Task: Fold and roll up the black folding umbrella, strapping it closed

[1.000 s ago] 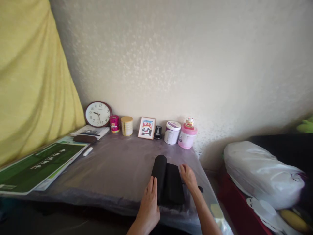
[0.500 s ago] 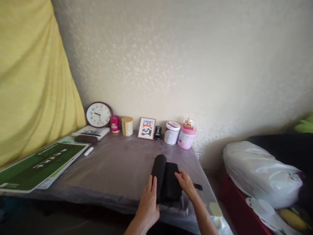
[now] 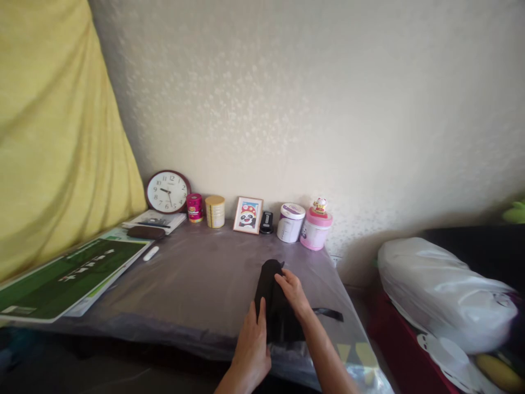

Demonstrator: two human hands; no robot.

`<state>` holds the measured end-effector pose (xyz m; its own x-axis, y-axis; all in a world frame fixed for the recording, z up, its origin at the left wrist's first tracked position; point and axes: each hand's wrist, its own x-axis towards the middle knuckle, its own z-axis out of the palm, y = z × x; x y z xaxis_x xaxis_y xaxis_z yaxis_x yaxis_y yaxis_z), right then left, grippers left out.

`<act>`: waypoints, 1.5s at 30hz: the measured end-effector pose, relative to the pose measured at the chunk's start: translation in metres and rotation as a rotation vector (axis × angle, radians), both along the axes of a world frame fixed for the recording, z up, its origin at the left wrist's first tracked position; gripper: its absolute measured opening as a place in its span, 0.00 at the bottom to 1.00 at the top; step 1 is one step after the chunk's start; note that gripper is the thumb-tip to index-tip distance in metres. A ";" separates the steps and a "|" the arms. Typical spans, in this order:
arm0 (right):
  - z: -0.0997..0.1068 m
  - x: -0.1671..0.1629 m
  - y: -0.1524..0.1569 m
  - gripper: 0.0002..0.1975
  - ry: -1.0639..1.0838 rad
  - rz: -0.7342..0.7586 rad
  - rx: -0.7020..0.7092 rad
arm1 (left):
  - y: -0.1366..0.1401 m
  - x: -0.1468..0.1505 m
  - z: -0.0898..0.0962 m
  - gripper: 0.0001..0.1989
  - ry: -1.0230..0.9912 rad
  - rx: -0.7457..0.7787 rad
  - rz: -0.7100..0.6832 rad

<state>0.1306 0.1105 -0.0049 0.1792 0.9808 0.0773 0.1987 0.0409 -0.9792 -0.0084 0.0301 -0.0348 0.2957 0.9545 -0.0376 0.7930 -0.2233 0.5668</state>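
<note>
A black folded bundle [image 3: 267, 276], which looks like soft fabric, lies near the front right of the table; I cannot tell exactly what it is. My left hand [image 3: 253, 340] holds its left side, with the thumb and fingers pressed along the edge. My right hand [image 3: 293, 293] grips the upper right part and folds a black flap over toward the middle. A short black strap [image 3: 329, 313] sticks out to the right from beneath my right forearm. The lower part of the bundle is partly hidden by my hands.
The plastic-covered table [image 3: 197, 273] has a clock [image 3: 168, 191], tins, a panda picture [image 3: 248, 215] and two tubs along the wall. Green boards [image 3: 77, 279] and a white pen-like object [image 3: 151, 253] lie left. A white plastic bag [image 3: 443, 293] sits beyond the right edge.
My right hand has moved up and left, turning the right-hand section of the black bundle over toward the left. The strap's end has lifted and twisted. My left hand stays on its side.
</note>
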 end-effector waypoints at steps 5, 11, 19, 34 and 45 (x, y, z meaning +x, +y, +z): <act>-0.006 -0.017 0.015 0.18 -0.056 -0.017 -0.033 | 0.001 -0.001 0.002 0.47 -0.014 0.005 -0.007; -0.007 -0.028 0.019 0.16 -0.163 0.033 -0.134 | 0.002 -0.003 -0.002 0.43 -0.016 0.032 -0.019; -0.008 -0.032 0.020 0.16 -0.257 0.104 -0.193 | 0.003 -0.008 -0.002 0.40 -0.029 0.051 0.002; -0.005 -0.036 0.018 0.07 -0.362 0.247 -0.157 | -0.008 -0.027 -0.010 0.40 -0.055 0.345 0.078; 0.000 -0.038 0.015 0.07 -0.377 0.269 -0.160 | -0.003 -0.021 -0.001 0.15 0.002 0.414 0.015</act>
